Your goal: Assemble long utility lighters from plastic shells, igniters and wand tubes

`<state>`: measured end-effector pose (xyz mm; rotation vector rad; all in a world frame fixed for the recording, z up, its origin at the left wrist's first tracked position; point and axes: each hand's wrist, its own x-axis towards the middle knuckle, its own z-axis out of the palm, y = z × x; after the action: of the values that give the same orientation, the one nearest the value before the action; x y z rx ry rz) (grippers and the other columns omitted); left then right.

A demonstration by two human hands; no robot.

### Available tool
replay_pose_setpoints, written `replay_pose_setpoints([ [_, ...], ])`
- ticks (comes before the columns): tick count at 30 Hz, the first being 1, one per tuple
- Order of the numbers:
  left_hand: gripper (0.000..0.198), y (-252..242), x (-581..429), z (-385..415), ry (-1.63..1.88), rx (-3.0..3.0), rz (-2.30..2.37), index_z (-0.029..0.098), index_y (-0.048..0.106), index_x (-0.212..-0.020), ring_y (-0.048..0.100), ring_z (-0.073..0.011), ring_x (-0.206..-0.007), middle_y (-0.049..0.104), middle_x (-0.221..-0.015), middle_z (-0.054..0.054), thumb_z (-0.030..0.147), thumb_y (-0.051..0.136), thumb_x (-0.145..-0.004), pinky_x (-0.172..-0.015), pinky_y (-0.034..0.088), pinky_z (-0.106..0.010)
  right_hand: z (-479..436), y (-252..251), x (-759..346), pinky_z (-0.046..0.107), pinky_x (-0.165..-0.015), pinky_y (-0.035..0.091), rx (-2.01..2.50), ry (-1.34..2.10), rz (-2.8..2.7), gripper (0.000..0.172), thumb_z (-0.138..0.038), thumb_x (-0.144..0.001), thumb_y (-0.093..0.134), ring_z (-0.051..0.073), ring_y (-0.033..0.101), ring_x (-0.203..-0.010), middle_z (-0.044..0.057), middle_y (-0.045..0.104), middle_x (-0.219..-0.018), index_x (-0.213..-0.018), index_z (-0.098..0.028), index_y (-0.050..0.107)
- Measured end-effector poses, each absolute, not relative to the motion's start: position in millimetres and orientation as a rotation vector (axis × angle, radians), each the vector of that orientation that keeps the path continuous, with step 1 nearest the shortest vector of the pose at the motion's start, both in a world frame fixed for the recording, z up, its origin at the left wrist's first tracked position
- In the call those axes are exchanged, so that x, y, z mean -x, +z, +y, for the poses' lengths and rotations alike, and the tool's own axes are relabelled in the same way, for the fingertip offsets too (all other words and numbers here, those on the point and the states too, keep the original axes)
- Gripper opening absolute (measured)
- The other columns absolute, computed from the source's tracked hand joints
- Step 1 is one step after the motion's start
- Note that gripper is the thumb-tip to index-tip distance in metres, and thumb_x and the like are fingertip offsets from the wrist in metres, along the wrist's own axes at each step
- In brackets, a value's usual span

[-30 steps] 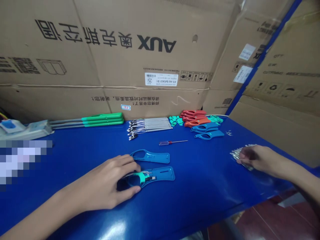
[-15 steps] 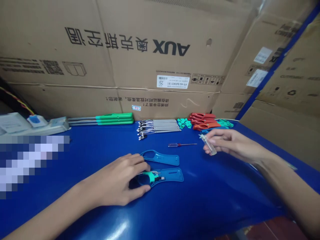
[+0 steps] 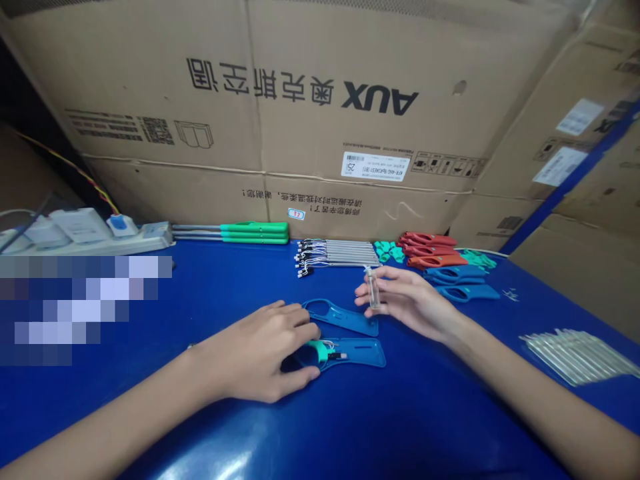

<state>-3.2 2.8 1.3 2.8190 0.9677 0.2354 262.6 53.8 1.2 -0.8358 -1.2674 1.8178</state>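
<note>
Where your left hand (image 3: 267,350) rests: grip round nearer blue half-shell (image 3: 367,353), apparently steadying green clip (image 3: 319,351).
Clear tube (image 3: 373,294): your right hand (image 3: 417,303) pinches it near-upright, probably keeping its top free.

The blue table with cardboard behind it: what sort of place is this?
Probably a small hand-assembly workshop, judging by the open blue plastic handle shell showing its inside, the neat row of slim silver metal rods, and the batch of clear, slender tubes lying side by side.

We see a blue handle half (image 3: 367,353), a green trigger (image 3: 319,348), a clear tube (image 3: 373,293), and black letters (image 3: 349,95) on brown cardboard (image 3: 310,33).
</note>
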Motion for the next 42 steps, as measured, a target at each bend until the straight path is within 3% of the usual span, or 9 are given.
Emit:
replay_pose_setpoints([
  [12, 0.022, 2.3, 2.6, 3.0, 0.233, -2.808, 0.987, 0.020, 0.065, -0.102, 0.062, -0.0249, -0.088, 0.064, -0.093, -0.006, 0.037, 0.059, -0.089, -0.082, 0.048, -0.039, 53.5, -6.7, -265.0, 0.037, -0.070, 0.054, 0.769, 1.811, -1.180, 0.013, -0.017, -0.080, 0.064, 0.024, 0.072, -0.082, 0.012, 0.075, -0.088, -0.091, -0.016, 0.059],
  [24, 0.023, 2.5, 2.0, 3.2, 0.216, -2.784, 0.990, 0.020, 0.065, -0.103, 0.063, -0.0253, -0.087, 0.064, -0.093, -0.006, 0.037, 0.058, -0.090, -0.082, 0.049, -0.042, 53.2, -6.6, -268.6, 0.035, -0.068, 0.054, 0.741, 1.824, -1.223, 0.013, -0.020, -0.079, 0.066, 0.021, 0.070, -0.076, 0.011, 0.074, -0.086, -0.090, -0.016, 0.061],
  [32, 0.024, 2.3, 1.4, 3.6, 0.211, -2.776, 1.004, 0.020, 0.064, -0.105, 0.063, -0.0256, -0.089, 0.064, -0.094, -0.006, 0.037, 0.057, -0.090, -0.083, 0.049, -0.042, 52.2, -6.3, -269.3, 0.025, -0.052, 0.044, 0.860, 1.749, -1.307, 0.021, -0.030, -0.075, 0.075, 0.010, 0.053, -0.051, -0.002, 0.059, -0.058, -0.086, -0.014, 0.067],
  [42, 0.025, 2.4, 0.6, 4.1, 0.196, -2.799, 1.006, 0.020, 0.064, -0.105, 0.063, -0.0261, -0.090, 0.064, -0.095, -0.006, 0.039, 0.056, -0.090, -0.085, 0.049, -0.043, 53.5, -7.0, -269.5, 0.021, -0.040, 0.030, 0.956, 1.754, -1.328, 0.036, -0.047, -0.078, 0.073, 0.006, 0.033, -0.039, -0.006, 0.043, -0.044, -0.072, -0.011, 0.070],
])
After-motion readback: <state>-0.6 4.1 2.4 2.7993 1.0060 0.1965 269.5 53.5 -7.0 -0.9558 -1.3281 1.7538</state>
